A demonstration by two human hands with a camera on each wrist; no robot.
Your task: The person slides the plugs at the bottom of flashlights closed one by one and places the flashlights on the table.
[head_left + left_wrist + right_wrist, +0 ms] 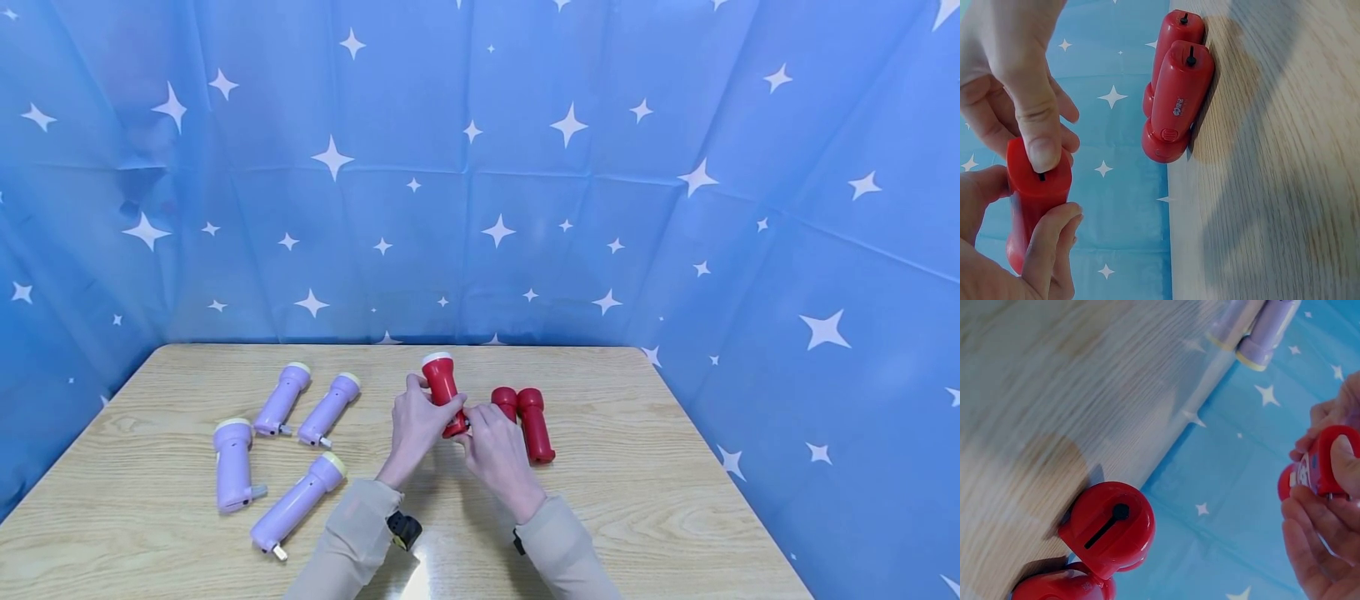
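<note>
My left hand (417,419) grips a red flashlight (442,383) around its body, its white-rimmed head pointing up and away. My right hand (495,446) holds the lower end of the same flashlight. In the left wrist view the right thumb (1041,147) presses on the flashlight's base (1054,181), partly covering a black slot there. Small metal prongs (1330,495) show beside the red base in the right wrist view. Just right of my right hand, two more red flashlights (536,425) lie side by side, one partly hidden by that hand.
Several lavender flashlights (281,400) lie on the left of the wooden table (660,500), each with a pale plug piece (258,491) sticking out at its base. A blue curtain with white stars (465,208) hangs behind the table's far edge and along its sides.
</note>
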